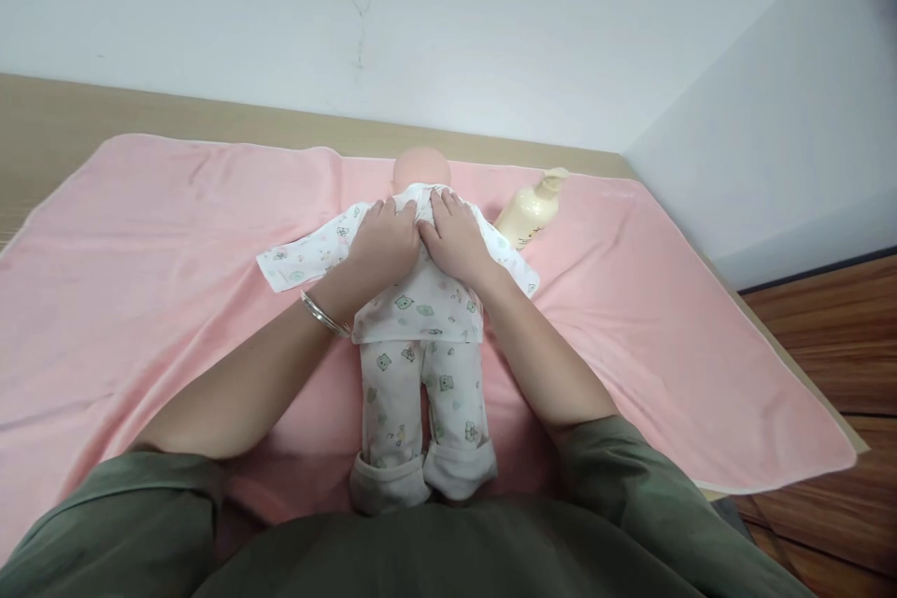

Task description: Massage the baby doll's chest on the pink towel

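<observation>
A baby doll point(421, 168) lies on a pink blanket, its bald head pointing away from me. It wears a white printed top point(420, 308) and matching trousers point(392, 402) with turned-up cuffs. My left hand point(385, 243) rests flat on the upper left of the top, fingers stretched toward the doll's head. On the upper right lies my right hand point(455, 238), its palm down and fingers extended. The thumbs nearly meet at the middle of the doll's upper body. Both sleeves spread out sideways. The doll's face is not visible.
The pink blanket point(210, 234) covers much of a wooden table point(175, 115). A cream pump bottle point(529, 213) lies tilted by the doll's right-hand sleeve. A white wall point(245, 19) stands behind the table, and brown wood panels point(833, 327) show at the right.
</observation>
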Action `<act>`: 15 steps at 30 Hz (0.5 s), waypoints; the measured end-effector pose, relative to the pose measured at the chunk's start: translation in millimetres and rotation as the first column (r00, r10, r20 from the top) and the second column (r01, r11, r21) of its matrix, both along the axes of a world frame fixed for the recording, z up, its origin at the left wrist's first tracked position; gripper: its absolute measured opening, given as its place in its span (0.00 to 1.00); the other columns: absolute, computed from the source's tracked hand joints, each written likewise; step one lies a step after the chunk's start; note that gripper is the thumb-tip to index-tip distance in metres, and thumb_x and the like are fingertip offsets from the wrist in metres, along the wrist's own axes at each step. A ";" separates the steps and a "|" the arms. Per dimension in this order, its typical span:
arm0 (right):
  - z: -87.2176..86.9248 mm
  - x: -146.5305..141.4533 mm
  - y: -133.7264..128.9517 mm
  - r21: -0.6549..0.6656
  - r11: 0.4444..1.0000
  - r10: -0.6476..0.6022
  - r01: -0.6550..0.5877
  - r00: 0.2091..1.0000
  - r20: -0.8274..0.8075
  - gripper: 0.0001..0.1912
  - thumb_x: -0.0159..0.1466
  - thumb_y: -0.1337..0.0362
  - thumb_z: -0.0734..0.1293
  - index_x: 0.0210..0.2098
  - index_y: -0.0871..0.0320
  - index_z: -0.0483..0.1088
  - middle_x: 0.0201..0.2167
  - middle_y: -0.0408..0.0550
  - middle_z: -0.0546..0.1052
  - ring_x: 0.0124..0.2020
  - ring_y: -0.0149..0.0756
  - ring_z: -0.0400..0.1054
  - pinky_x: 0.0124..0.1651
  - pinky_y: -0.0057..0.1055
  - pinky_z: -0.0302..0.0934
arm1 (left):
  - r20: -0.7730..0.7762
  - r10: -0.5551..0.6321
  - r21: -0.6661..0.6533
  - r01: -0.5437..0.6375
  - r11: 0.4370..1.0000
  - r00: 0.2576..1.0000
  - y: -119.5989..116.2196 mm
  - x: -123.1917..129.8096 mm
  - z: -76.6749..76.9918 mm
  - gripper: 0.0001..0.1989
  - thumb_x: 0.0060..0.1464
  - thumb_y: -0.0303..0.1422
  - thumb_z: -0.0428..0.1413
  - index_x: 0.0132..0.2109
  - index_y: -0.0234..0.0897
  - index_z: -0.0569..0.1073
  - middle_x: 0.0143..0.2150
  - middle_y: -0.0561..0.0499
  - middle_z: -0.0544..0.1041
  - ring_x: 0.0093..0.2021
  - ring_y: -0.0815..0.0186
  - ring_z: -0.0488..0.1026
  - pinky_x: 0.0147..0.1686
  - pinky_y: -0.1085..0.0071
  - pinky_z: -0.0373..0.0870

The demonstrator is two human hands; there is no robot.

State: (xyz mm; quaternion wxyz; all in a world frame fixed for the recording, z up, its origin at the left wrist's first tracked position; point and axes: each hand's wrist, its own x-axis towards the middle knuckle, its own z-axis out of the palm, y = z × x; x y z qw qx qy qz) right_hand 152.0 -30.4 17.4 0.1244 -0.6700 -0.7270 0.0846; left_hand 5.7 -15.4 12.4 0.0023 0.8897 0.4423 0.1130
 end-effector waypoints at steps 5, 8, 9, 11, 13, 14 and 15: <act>15.3 -10.4 -16.5 0.003 1.000 -0.013 0.013 0.998 0.055 0.32 0.76 0.61 0.51 0.74 0.73 0.55 0.75 0.65 0.61 0.77 0.55 0.53 0.78 0.51 0.47 | 0.015 -0.013 -0.070 0.014 0.997 1.000 7.6 -2.1 8.0 0.20 0.66 0.25 0.38 0.45 0.28 0.75 0.53 0.31 0.76 0.53 0.47 0.71 0.56 0.50 0.66; 28.9 -18.8 -31.2 0.008 1.000 -0.021 0.020 0.992 0.124 0.26 0.76 0.62 0.52 0.61 0.71 0.70 0.61 0.67 0.76 0.66 0.56 0.68 0.70 0.48 0.58 | 0.154 0.078 -0.179 -0.050 0.983 0.985 18.8 -5.8 6.5 0.17 0.66 0.28 0.40 0.45 0.32 0.74 0.49 0.37 0.78 0.49 0.53 0.73 0.54 0.56 0.69; 32.4 -20.9 -34.9 0.007 1.000 -0.024 0.023 0.989 0.147 0.24 0.76 0.62 0.53 0.57 0.70 0.72 0.56 0.67 0.79 0.62 0.55 0.71 0.67 0.46 0.61 | 0.184 0.095 -0.200 -0.057 0.978 0.978 21.9 -6.7 4.5 0.17 0.67 0.29 0.40 0.46 0.32 0.74 0.48 0.38 0.78 0.48 0.54 0.73 0.53 0.57 0.69; 36.5 -22.7 -38.7 0.002 1.000 -0.024 0.024 0.985 0.169 0.21 0.75 0.63 0.53 0.52 0.67 0.74 0.50 0.64 0.81 0.57 0.52 0.74 0.62 0.43 0.64 | 0.189 0.086 -0.178 -0.052 0.983 0.978 26.2 -7.8 -2.2 0.18 0.67 0.30 0.40 0.46 0.33 0.74 0.48 0.38 0.79 0.48 0.54 0.73 0.53 0.57 0.70; 37.3 -20.3 -37.8 -0.006 1.000 -0.024 0.025 0.987 0.160 0.20 0.75 0.63 0.53 0.50 0.64 0.73 0.49 0.62 0.80 0.55 0.51 0.74 0.58 0.41 0.66 | 0.135 0.039 -0.084 -0.028 0.996 0.990 28.1 -8.6 -11.3 0.18 0.66 0.28 0.39 0.45 0.31 0.74 0.52 0.35 0.78 0.51 0.52 0.72 0.54 0.54 0.68; 36.8 -17.6 -35.9 -0.011 1.000 -0.025 0.027 0.989 0.147 0.19 0.75 0.63 0.53 0.50 0.63 0.73 0.49 0.61 0.80 0.54 0.51 0.74 0.56 0.41 0.66 | 0.120 0.014 -0.032 -0.010 0.999 0.993 28.2 -9.1 -16.0 0.19 0.66 0.28 0.39 0.45 0.30 0.74 0.53 0.33 0.77 0.52 0.50 0.72 0.55 0.51 0.67; 36.0 -14.1 -33.3 -0.016 0.999 -0.028 0.030 0.992 0.126 0.19 0.75 0.62 0.53 0.49 0.61 0.73 0.49 0.60 0.80 0.53 0.51 0.74 0.54 0.42 0.67 | 0.124 -0.012 0.009 0.011 1.000 0.992 27.7 -9.8 -20.2 0.20 0.66 0.28 0.38 0.45 0.30 0.75 0.54 0.31 0.76 0.54 0.48 0.71 0.56 0.49 0.66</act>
